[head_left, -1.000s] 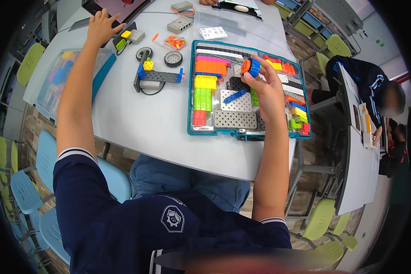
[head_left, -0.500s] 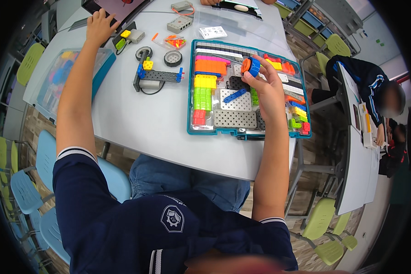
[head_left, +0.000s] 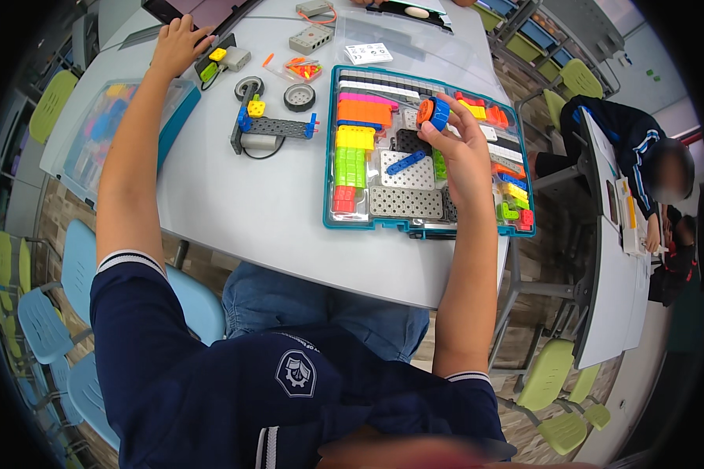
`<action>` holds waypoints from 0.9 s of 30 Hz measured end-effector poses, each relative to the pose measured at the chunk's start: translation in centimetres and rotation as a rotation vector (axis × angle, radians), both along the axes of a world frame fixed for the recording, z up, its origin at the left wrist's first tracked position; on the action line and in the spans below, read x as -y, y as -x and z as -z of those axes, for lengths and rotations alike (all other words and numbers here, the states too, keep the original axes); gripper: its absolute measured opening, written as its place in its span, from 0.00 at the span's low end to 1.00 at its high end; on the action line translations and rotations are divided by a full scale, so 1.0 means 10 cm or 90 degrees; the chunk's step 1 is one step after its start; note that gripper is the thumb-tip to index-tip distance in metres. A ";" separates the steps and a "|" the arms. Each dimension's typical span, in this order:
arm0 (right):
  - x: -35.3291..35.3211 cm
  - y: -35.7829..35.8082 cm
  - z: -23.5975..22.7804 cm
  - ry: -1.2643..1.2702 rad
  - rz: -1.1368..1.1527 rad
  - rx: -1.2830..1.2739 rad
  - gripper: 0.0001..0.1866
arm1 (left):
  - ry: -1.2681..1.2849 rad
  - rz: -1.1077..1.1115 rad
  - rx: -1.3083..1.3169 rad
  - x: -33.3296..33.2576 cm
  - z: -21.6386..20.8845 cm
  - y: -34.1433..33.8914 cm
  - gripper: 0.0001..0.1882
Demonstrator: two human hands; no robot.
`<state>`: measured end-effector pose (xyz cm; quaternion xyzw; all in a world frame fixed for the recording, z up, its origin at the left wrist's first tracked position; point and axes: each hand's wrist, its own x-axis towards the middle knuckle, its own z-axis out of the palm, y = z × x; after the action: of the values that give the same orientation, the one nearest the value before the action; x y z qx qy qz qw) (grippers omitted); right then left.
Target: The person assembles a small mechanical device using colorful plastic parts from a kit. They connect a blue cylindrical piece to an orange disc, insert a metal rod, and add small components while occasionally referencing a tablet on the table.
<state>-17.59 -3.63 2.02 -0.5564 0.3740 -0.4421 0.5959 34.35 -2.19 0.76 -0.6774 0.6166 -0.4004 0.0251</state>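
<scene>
My right hand (head_left: 469, 152) is above the parts case (head_left: 352, 225), its thumb and fingers pinching a round blue and orange wheel-like piece (head_left: 433, 113). Far off at the upper left, my left hand (head_left: 178, 48) reaches to the lower edge of a dark-framed tablet (head_left: 205, 12), fingers spread and holding nothing. Whether the fingertips press the screen I cannot tell. Between my arms lies a partly built model (head_left: 272, 129) of dark grey perforated beams, with a wheel (head_left: 249, 87) at its far end. A loose wheel (head_left: 299, 97) rests beside it.
A closed clear-lidded box (head_left: 117, 141) of colourful parts is under my left forearm. Small orange and yellow pieces in a clear bag (head_left: 302, 69), a grey block (head_left: 311, 38) and a white card (head_left: 368, 53) lie farther back. Another person (head_left: 641, 148) works at a table to the right.
The left hand's fingers have shifted slightly right along the tablet, and the red picture on its screen has gone from view. My right hand keeps the wheel-like piece, almost unmoved.
</scene>
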 end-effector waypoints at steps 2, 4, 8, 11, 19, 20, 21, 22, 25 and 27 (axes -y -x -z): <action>0.00 0.00 0.00 0.002 0.001 0.002 0.29 | 0.008 -0.009 0.015 0.01 0.01 -0.02 0.20; 0.01 0.01 0.00 0.003 0.003 -0.001 0.29 | 0.046 -0.027 0.042 0.02 0.02 -0.04 0.21; 0.02 0.01 0.00 0.005 0.002 0.003 0.29 | 0.113 -0.067 0.071 0.05 0.03 -0.03 0.21; 0.02 0.02 0.00 0.005 0.004 0.002 0.29 | 0.090 -0.030 0.044 0.05 0.02 -0.03 0.22; 0.01 0.02 -0.01 0.007 0.003 -0.007 0.29 | 0.038 -0.041 0.037 0.03 0.08 -0.07 0.22; 0.01 0.02 -0.01 0.008 0.003 -0.009 0.29 | 0.038 -0.035 0.036 0.02 0.08 -0.07 0.22; 0.01 0.02 0.00 0.009 0.003 -0.010 0.29 | 0.048 -0.031 0.035 0.02 0.08 -0.07 0.21; 0.02 0.02 0.00 0.010 0.003 -0.011 0.29 | 0.058 -0.027 0.033 0.02 0.07 -0.05 0.21; 0.02 0.02 0.01 0.008 0.007 -0.010 0.29 | 0.109 -0.030 0.010 0.04 -0.02 0.05 0.20; 0.02 0.02 0.01 0.009 0.007 -0.008 0.29 | 0.172 0.001 -0.034 0.09 -0.11 0.24 0.20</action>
<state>-17.81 -3.86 1.90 -0.5614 0.3778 -0.4442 0.5872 31.91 -3.09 1.88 -0.6845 0.5581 -0.4615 -0.0832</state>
